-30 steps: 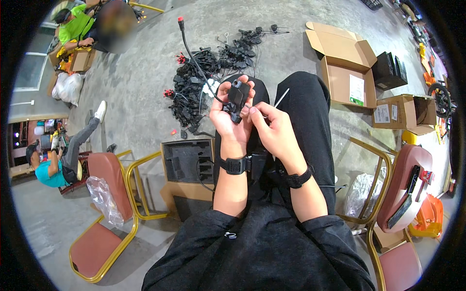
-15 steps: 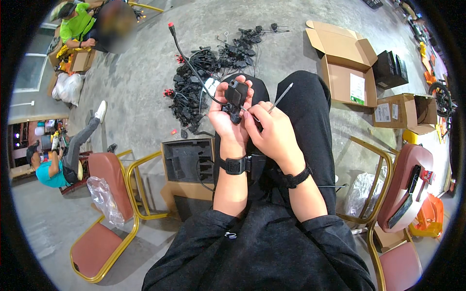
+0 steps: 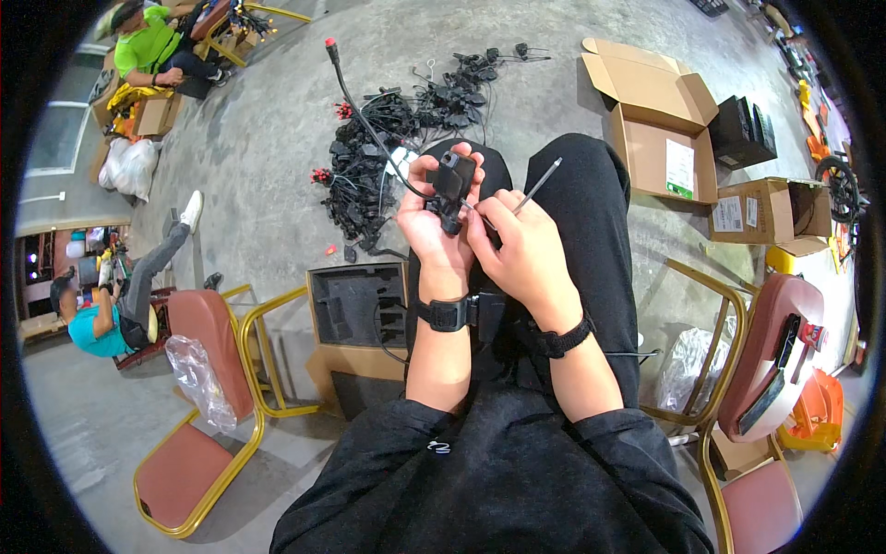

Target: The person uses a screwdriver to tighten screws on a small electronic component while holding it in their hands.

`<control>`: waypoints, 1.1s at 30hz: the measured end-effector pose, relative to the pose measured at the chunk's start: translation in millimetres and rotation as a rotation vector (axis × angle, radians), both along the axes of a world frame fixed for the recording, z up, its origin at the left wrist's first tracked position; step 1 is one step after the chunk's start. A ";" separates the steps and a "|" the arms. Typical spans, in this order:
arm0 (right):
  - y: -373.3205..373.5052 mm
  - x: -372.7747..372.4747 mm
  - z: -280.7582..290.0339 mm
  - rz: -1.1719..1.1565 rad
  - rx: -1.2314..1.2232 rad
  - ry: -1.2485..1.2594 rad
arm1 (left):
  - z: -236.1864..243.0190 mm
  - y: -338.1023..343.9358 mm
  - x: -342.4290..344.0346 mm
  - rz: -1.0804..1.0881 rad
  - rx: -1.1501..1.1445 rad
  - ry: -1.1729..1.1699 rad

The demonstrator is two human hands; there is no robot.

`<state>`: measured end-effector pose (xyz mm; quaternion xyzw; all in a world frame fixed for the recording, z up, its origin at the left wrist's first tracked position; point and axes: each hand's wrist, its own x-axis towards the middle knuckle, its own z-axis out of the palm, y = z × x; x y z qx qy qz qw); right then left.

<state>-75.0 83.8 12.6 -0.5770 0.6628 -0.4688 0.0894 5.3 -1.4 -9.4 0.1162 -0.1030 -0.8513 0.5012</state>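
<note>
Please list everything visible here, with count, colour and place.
Small plastic device with cable: one, black, centre
Slim metal tool: one, grey, centre
Tangled cabled plastic parts: many, black, upper centre
Open cardboard boxes: two, brown, upper right
Box with dark moulded insert: one, brown, centre left
Padded metal chairs: at least two, reddish and gold, both sides
Plastic bags: several, clear or white, both sides
Co-workers: two, green and teal tops, left
Clutter: uncountable, mixed, right
Left hand: one, bare, holding device
Right hand: one, bare, holding tool

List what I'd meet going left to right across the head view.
White plastic bag → black compartmented insert → left hand holding a black device → right hand with a thin metal tool → open cardboard box → black wheel.
</note>
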 end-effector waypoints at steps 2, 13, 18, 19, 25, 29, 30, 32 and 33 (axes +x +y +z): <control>-0.4 -0.6 0.4 -0.011 -0.008 0.039 | 0.8 0.5 -1.0 0.024 -0.021 -0.076; 4.7 -3.3 5.3 0.261 0.237 -1.094 | -2.8 2.5 -1.9 0.084 -0.080 -0.100; 0.9 0.1 -0.8 0.048 0.077 -0.324 | -4.1 0.6 -0.5 0.036 -0.034 -0.037; 0.3 2.0 1.3 0.027 0.067 -0.274 | -5.0 0.0 0.1 0.038 -0.056 -0.031; -0.1 -2.3 -2.8 -0.013 -0.001 0.059 | 2.0 3.3 -5.8 0.113 -0.124 -0.258; -1.5 -2.0 -3.8 -0.011 -0.036 0.089 | 1.7 2.8 -5.6 0.125 -0.155 -0.302; -1.4 -2.1 -3.4 -0.016 -0.037 0.093 | -0.7 1.9 -4.9 0.121 -0.174 -0.295; -1.1 -1.8 -4.3 -0.022 -0.039 0.097 | -3.6 0.9 -3.6 0.101 -0.164 -0.255; -1.1 -1.0 -6.7 -0.005 -0.041 -0.006 | -3.9 0.6 -3.1 0.081 -0.154 -0.217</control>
